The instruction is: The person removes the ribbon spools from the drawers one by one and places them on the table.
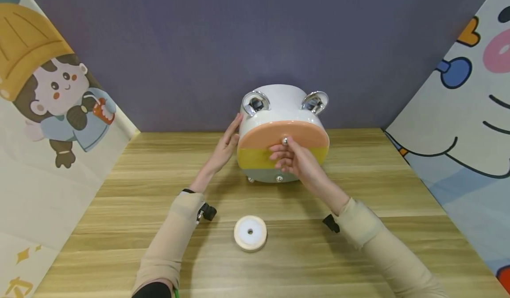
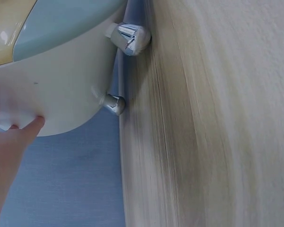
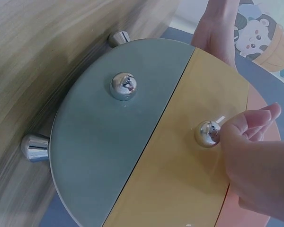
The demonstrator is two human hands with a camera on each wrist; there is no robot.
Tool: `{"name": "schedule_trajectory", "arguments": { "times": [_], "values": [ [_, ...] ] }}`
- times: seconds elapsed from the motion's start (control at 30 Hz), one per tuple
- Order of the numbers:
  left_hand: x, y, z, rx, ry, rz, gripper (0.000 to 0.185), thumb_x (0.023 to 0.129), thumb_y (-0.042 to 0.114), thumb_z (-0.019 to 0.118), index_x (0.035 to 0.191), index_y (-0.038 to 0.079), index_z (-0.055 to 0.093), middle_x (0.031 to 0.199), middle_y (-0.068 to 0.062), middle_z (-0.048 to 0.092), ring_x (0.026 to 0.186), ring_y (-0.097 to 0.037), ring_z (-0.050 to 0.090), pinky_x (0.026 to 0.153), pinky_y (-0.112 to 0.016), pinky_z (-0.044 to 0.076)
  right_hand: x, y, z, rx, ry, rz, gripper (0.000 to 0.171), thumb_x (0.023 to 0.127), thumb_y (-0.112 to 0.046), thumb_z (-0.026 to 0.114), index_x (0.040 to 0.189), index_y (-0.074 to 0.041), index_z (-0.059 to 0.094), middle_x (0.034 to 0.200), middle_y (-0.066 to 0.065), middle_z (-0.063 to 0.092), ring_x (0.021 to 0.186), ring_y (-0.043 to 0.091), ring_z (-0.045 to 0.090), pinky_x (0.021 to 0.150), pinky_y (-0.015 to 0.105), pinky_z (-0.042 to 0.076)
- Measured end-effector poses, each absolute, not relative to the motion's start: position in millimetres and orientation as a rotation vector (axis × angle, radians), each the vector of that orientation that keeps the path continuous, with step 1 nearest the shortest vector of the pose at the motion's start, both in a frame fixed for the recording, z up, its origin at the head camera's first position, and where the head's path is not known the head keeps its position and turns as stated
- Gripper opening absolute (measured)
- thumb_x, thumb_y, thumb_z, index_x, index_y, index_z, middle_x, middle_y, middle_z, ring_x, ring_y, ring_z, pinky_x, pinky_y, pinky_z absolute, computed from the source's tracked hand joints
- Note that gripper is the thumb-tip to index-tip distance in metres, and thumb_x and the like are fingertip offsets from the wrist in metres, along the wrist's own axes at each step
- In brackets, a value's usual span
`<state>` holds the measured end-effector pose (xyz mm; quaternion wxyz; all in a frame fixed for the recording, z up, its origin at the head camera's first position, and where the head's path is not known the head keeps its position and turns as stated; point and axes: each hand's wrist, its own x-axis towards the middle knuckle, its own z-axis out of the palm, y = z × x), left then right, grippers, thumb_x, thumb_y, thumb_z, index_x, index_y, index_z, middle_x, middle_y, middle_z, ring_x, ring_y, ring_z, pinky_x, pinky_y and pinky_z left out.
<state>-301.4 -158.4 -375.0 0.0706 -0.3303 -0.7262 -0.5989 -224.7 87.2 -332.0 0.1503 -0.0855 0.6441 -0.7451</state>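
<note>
Round drawer box (image 1: 283,134) w/ orange, yellow, grey-blue fronts stands at table (image 1: 119,227) back edge, centre. R hand (image 1: 292,158) fingers at chrome knobs, grip unclear. L hand (image 1: 228,143) flat, fingers straight, on box's left side. White tape roll (image 1: 250,232) nearer front edge.

The drawer box (image 1: 283,132) stands at the table's (image 1: 119,245) back by the wall (image 1: 191,45), the tape roll (image 1: 250,232) before it, panels on both sides.
</note>
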Motion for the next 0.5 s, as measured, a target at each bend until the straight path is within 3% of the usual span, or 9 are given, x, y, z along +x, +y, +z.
{"name": "schedule_trajectory", "arguments": {
  "times": [0.5],
  "values": [
    [-300.9, -158.8, -374.8, -0.98, -2.216, -1.815, 0.068, 0.102, 0.038, 0.037, 0.158, 0.003, 0.018, 0.167, -0.019, 0.004, 0.157, -0.033, 0.002, 0.126, -0.056, 0.006, -224.2, 90.0, -331.3, -0.277, 1.719, -2.22, 0.05, 0.107, -0.044, 0.036, 0.112, -0.001, 0.06, 0.089, -0.001, 0.071, 0.074, 0.01, 0.066, 0.071, 0.02, 0.056]
  ]
}}
